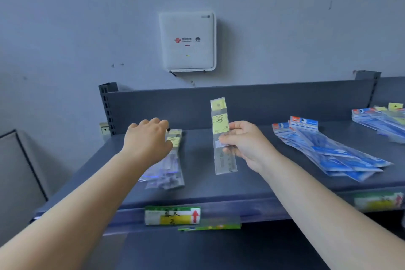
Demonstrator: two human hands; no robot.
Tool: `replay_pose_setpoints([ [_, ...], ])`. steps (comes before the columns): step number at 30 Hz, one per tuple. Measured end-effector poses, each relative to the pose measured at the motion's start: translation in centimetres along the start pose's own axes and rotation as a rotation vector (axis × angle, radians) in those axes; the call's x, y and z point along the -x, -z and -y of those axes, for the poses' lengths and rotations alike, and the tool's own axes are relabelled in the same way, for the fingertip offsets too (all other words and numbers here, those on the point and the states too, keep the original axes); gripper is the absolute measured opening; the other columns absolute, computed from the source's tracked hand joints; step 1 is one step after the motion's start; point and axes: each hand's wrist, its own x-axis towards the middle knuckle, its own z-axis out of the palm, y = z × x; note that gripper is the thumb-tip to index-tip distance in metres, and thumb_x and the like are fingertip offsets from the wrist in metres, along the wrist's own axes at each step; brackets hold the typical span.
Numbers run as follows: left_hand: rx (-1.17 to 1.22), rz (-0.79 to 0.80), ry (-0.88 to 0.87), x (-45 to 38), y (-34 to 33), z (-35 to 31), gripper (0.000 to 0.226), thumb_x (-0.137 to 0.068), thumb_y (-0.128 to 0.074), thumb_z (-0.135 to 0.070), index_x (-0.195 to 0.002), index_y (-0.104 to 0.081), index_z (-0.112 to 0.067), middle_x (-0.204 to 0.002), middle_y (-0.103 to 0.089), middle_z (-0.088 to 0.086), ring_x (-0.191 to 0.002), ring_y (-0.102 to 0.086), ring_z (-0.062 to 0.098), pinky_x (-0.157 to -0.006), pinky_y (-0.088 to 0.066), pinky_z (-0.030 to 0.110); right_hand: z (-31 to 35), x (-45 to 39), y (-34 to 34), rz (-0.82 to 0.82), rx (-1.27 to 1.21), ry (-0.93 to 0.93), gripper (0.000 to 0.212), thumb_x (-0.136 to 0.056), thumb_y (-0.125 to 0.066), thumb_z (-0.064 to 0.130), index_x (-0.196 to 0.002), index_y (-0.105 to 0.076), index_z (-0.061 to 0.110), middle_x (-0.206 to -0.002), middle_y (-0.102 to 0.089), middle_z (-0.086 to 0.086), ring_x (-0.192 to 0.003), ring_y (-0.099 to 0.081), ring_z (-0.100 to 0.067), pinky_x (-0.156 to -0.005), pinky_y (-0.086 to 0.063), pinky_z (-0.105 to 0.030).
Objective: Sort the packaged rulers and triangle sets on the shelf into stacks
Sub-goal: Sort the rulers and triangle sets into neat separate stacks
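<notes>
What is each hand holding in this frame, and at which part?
The right hand pinches a clear packaged ruler around its middle, upright above the shelf. The left hand holds nothing; it rests on the yellow-labelled stack.

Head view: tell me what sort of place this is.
Probably a shop's stationery aisle. A grey metal shelf carries price tags on its front rail, blue packaged sets lie in a pile, and the right hand holds a hang-tab ruler pack.

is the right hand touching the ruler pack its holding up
Touching: the head view shows the right hand pinching the clear ruler pack, fingers curled round its edge.
</notes>
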Motion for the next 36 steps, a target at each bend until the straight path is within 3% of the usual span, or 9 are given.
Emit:
replay_pose_setpoints([
  [4,0.021,0.022,0.026,-0.4,-0.7,4.6,0.036,-0.091,-0.047,-0.036,-0.124,-0.047,-0.021,-0.12,-0.053,-0.001,-0.112,-0.049,0.023,-0.089,-0.036,0.033,-0.2,-1.6,-5.1,0.042,0.001,0.02,0.036,-0.082,-0.063,-0.008,-0.112,-0.048,0.006,-0.093,-0.064,-0.008,-0.075,-0.061,-0.016,-0.053,-0.053,-0.018],
  [11,0.007,0.022,-0.009,-1.5,-1.7,8.5,0.043,-0.092,-0.046,-0.036,-0.132,-0.041,-0.021,-0.124,-0.051,-0.001,-0.114,-0.048,0.022,-0.091,-0.036,0.033,-0.4,-3.5,-10.4,0.101,0.017,0.004,0.044,-0.083,-0.065,-0.003,-0.121,-0.046,0.003,-0.096,-0.064,-0.01,-0.076,-0.062,-0.017,-0.064,-0.056,-0.024],
  [14,0.021,0.022,-0.037,-2.0,-2.0,8.2,0.04,-0.092,-0.046,-0.036,-0.129,-0.044,-0.02,-0.122,-0.052,-0.001,-0.113,-0.048,0.023,-0.09,-0.036,0.033,-0.8,-3.6,-10.8,0.163,0.446,-0.008,0.042,-0.087,-0.065,0.016,-0.125,-0.049,0.008,-0.108,-0.06,-0.004,-0.088,-0.062,-0.017,-0.078,-0.055,-0.031],
  [16,0.019,0.012,-0.067,-2.5,-2.1,7.6,0.037,-0.092,-0.047,-0.035,-0.125,-0.046,-0.019,-0.121,-0.053,-0.001,-0.112,-0.049,0.023,-0.088,-0.035,0.033,-0.9,-3.7,-10.1,0.089,0.809,0.154,0.035,-0.088,-0.061,0.025,-0.121,-0.054,0.015,-0.117,-0.055,0.0,-0.096,-0.055,-0.015,-0.081,-0.047,-0.028],
  [19,0.025,-0.009,-0.102,-3.1,-1.9,5.9,0.036,-0.092,-0.046,-0.035,-0.124,-0.047,-0.019,-0.119,-0.053,-0.002,-0.11,-0.049,0.023,-0.086,-0.035,0.033,-0.1,-3.4,-8.1,0.032,1.087,0.324,0.027,-0.09,-0.056,0.03,-0.115,-0.057,0.02,-0.12,-0.053,0.003,-0.104,-0.052,-0.015,-0.084,-0.044,-0.03],
  [23,0.015,-0.04,-0.141,-3.7,-1.4,2.0,0.032,-0.091,-0.046,-0.034,-0.12,-0.049,-0.02,-0.113,-0.054,-0.002,-0.105,-0.051,0.022,-0.081,-0.034,0.031,0.9,-2.8,-3.5,-0.035,1.432,0.407,0.03,-0.094,-0.047,0.033,-0.121,-0.052,0.022,-0.116,-0.051,0.005,-0.11,-0.046,-0.017,-0.072,-0.036,-0.029],
  [27,-0.023,-0.044,-0.194,-4.2,-0.5,-3.3,0.029,-0.089,-0.045,-0.029,-0.116,-0.048,-0.018,-0.105,-0.052,-0.002,-0.097,-0.049,0.021,-0.074,-0.028,0.028,1.8,-1.8,1.7,-0.124,1.691,0.471,0.03,-0.095,-0.042,0.032,-0.12,-0.05,0.018,-0.115,-0.051,0.001,-0.109,-0.045,-0.022,-0.07,-0.032,-0.032],
  [32,-0.032,-0.059,-0.262,-4.6,0.8,-12.8,0.027,-0.089,-0.043,-0.027,-0.115,-0.047,-0.018,-0.096,-0.043,-0.003,-0.089,-0.041,0.021,-0.073,-0.026,0.029,2.5,0.7,10.5,-0.167,1.87,0.446,0.025,-0.094,-0.041,0.029,-0.114,-0.049,0.017,-0.111,-0.05,-0.001,-0.104,-0.045,-0.023,-0.071,-0.028,-0.031],
  [36,0.006,-0.087,-0.321,-4.3,2.0,-20.6,0.028,-0.09,-0.044,-0.026,-0.116,-0.047,-0.018,-0.106,-0.051,-0.001,-0.096,-0.047,0.022,-0.074,-0.026,0.029,2.8,3.0,17.5,-0.205,1.932,0.42,0.026,-0.094,-0.043,0.029,-0.116,-0.049,0.017,-0.112,-0.05,-0.002,-0.105,-0.046,-0.024,-0.072,-0.027,-0.031],
])
